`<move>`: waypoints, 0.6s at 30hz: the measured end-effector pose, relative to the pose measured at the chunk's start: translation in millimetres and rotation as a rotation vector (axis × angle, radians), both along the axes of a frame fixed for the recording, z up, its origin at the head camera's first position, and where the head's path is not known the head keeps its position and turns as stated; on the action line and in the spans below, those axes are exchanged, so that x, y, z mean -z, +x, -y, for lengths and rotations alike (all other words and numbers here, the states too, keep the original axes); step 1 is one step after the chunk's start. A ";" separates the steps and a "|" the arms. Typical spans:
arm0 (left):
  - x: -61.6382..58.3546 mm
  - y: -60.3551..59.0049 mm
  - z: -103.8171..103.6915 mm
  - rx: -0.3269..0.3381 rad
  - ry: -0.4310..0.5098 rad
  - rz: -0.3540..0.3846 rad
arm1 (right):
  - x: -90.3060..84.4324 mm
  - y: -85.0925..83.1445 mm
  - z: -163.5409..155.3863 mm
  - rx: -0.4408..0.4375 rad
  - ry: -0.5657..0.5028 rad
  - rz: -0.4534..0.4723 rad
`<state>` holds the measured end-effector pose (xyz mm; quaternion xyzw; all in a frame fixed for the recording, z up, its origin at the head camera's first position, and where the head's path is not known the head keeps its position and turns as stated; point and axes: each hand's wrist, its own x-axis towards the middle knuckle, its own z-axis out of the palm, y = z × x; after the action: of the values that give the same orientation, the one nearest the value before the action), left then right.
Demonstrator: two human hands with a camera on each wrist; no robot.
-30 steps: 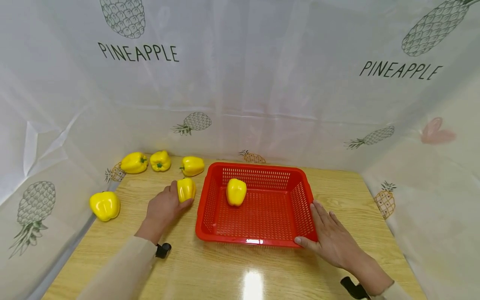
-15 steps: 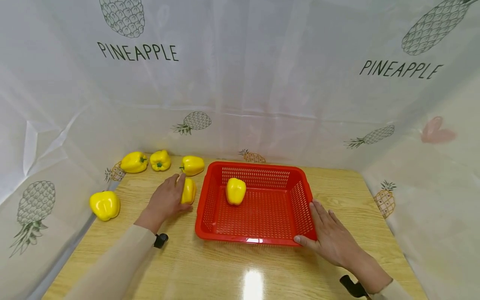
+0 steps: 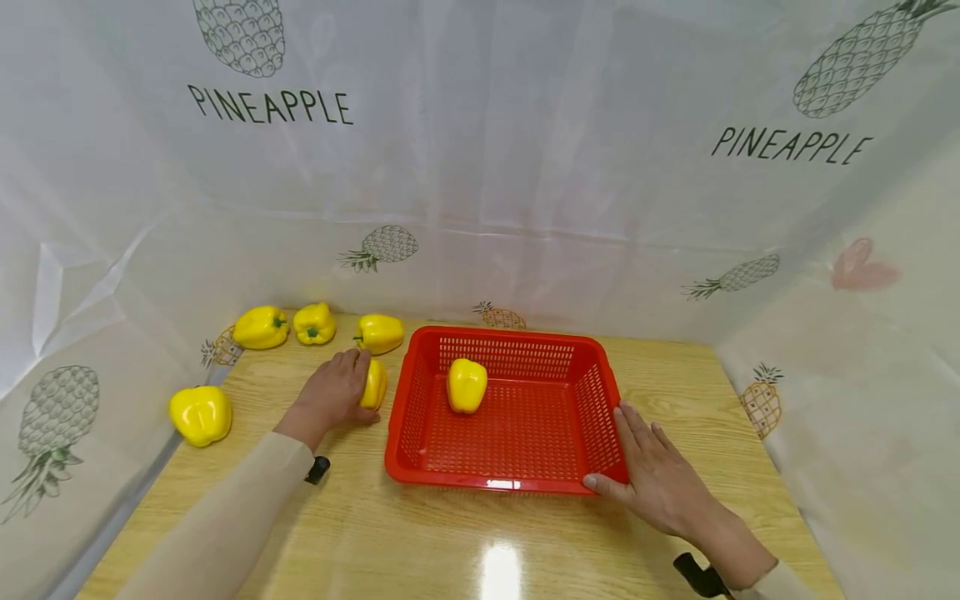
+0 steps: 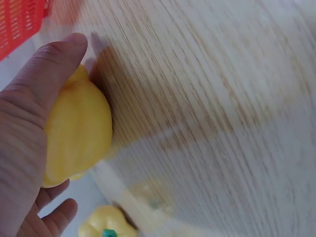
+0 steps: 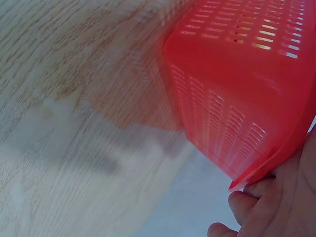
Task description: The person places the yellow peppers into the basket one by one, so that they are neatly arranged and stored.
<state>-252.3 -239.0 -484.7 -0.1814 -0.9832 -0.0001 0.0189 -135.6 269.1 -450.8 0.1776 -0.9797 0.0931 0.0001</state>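
Observation:
In the head view my left hand [image 3: 330, 392] is around a yellow bell pepper [image 3: 374, 385] on the table, left of the red basket [image 3: 506, 483]. The left wrist view has my thumb along one side of this bell pepper [image 4: 79, 128] and fingers on its far side, partly hidden behind it. My right hand [image 3: 663, 479] rests against the basket's right side, fingers straight along the outer wall and thumb on the near rim. Seen from the right wrist, those fingertips [image 5: 242, 205] lie at the rim. Inside the basket sits another yellow bell pepper [image 3: 467, 386].
Along the back left of the wooden table [image 3: 360, 542] lie three more bell peppers, one [image 3: 379, 333] just behind my left hand. A further bell pepper [image 3: 201, 415] is near the left edge. White pineapple-print sheeting [image 3: 525, 167] stands behind and at both sides.
My left hand has shifted slightly over the bell pepper, covering more of it from above. The right hand stays on the basket. The head view has drifted a little.

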 end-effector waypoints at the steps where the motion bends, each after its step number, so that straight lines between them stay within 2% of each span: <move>1: 1.2 -1.6 0.2 0.006 -0.004 -0.006 | 0.4 -0.3 -0.3 0.003 0.000 0.003; 5: 3.5 -6.3 1.1 0.039 -0.003 -0.018 | 2.3 -0.7 -0.7 0.014 -0.003 0.022; 18: -8.8 -6.5 -1.1 0.056 0.031 0.086 | 2.5 0.0 -0.7 0.019 -0.009 0.021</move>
<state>-258.8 -237.8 -476.0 -0.2085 -0.9775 -0.0235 -0.0204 -135.6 269.8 -453.4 0.1674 -0.9809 0.0992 -0.0083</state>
